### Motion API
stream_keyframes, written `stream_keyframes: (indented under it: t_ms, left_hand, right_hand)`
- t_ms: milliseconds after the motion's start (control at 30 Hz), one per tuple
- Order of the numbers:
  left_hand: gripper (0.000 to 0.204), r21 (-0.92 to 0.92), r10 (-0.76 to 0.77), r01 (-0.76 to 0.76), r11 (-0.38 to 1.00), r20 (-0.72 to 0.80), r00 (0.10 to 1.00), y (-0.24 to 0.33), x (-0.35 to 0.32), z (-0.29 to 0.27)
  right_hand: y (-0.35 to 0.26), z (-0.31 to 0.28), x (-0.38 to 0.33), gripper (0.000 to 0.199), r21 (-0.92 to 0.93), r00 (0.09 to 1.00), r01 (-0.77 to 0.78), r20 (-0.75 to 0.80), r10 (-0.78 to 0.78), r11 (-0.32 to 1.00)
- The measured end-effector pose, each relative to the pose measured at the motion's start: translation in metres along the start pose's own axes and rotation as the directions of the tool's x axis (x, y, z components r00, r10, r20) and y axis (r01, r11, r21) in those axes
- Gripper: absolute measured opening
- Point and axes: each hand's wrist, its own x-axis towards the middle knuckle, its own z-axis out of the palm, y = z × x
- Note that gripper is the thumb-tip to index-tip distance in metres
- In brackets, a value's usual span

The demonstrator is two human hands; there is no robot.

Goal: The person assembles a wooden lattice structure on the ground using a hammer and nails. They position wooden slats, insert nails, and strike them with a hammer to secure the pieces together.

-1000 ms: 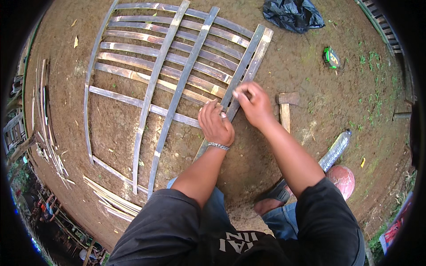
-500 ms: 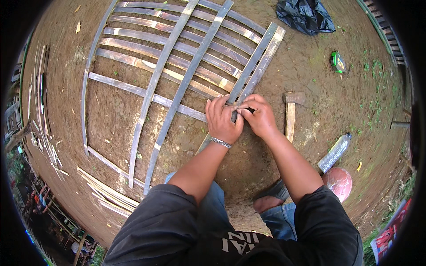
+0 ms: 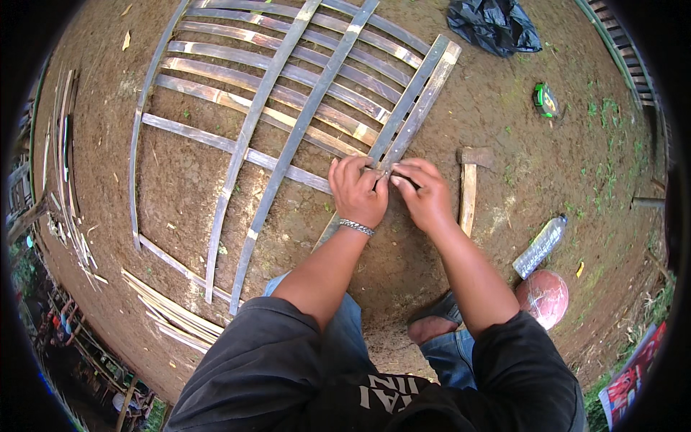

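A lattice of flat bamboo slats (image 3: 268,99) lies on the ground, its strips crossing one another. At its right side, two dark slats run side by side toward me, and both my hands meet at their near end. My left hand (image 3: 358,191) is closed around the bamboo slat (image 3: 395,119) there, with a chain bracelet (image 3: 357,227) on its wrist. Touching the same spot, my right hand (image 3: 423,193) has its thumb and fingertips pinched together. Whatever lies between those fingertips is too small or hidden to name.
A hammer-like tool with a wooden handle (image 3: 468,194) lies right of my hands. Further right are a tape measure (image 3: 545,101), a plastic bottle (image 3: 541,246) and a reddish ball-like object (image 3: 543,299). A black plastic bag (image 3: 494,27) is at the back. Loose strips (image 3: 173,311) lie at left.
The whole view has shifted slightly. My hands stay at the same slat end, with only small finger movement.
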Motion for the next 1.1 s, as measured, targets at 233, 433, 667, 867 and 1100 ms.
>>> stream_keyframes:
  t_ms: [233, 433, 667, 867, 1100]
  left_hand:
    - [0.013, -0.022, -0.008, 0.008, 1.000, -0.002, 1.000, 0.001, 0.002, -0.003]
    - [0.011, -0.031, -0.005, 0.005, 1.000, 0.011, 1.000, -0.001, 0.000, -0.001]
    - [0.013, -0.044, -0.019, 0.020, 0.999, 0.026, 0.999, 0.002, 0.001, -0.003]
    - [0.008, -0.026, -0.008, 0.008, 1.000, 0.021, 1.000, -0.001, -0.001, -0.005]
    - [0.007, -0.046, -0.018, 0.019, 0.999, 0.024, 1.000, -0.002, 0.000, -0.004]
  right_hand:
    - [0.033, -0.043, -0.081, 0.048, -0.386, 0.938, -0.281, -0.305, 0.166, 0.878]
    - [0.030, -0.062, -0.102, 0.064, -0.488, 0.876, -0.479, -0.316, 0.364, 0.730]
    - [0.049, -0.086, -0.092, 0.057, -0.375, 0.734, -0.660, -0.137, 0.665, 0.651]
    - [0.018, -0.083, -0.107, 0.034, 0.361, 0.742, -0.664, 0.217, 0.634, 0.655]
    - [-0.010, -0.061, -0.126, 0.042, -0.415, 0.930, -0.226, 0.178, 0.322, 0.881]
